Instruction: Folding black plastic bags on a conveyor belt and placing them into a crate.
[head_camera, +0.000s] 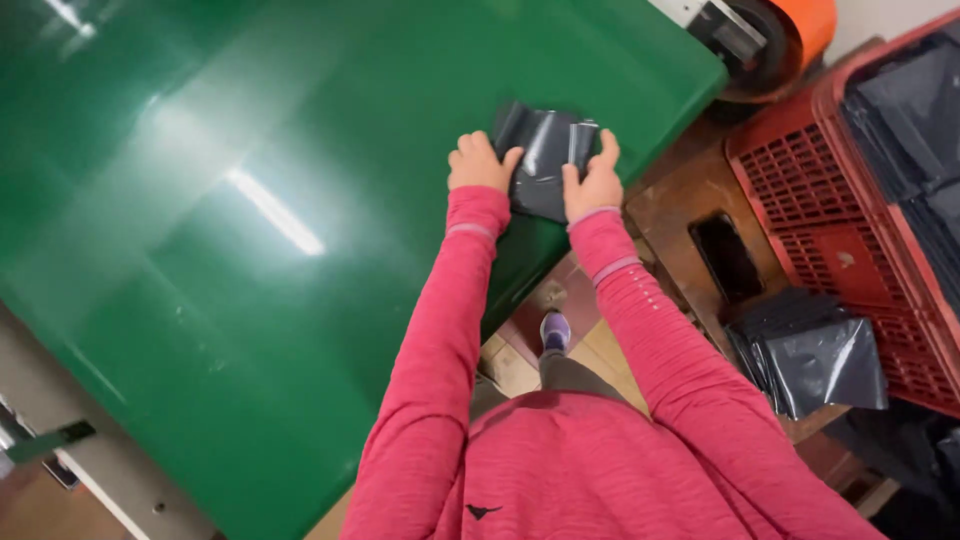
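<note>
Parcel (545, 160) on table (250, 200) — crate (850, 210) right

Both arms stretched fwd, pink sleeves to wrists. Left hand (478, 162) palm down, fingers curled, thumb out to the right. Right hand (594, 180) close beside it, fingers pointing fwd, pressing flat.

Left hand (478, 163): on left edge of dark grey plastic bag (541, 160), fingers curled over it.
Right hand (594, 183): grips bag's right edge.
Bag: flat on green table (250, 200), near its corner.
Right of table: red crate (840, 240); stack of grey bags (815, 355) on wooden stool (680, 205).
</note>
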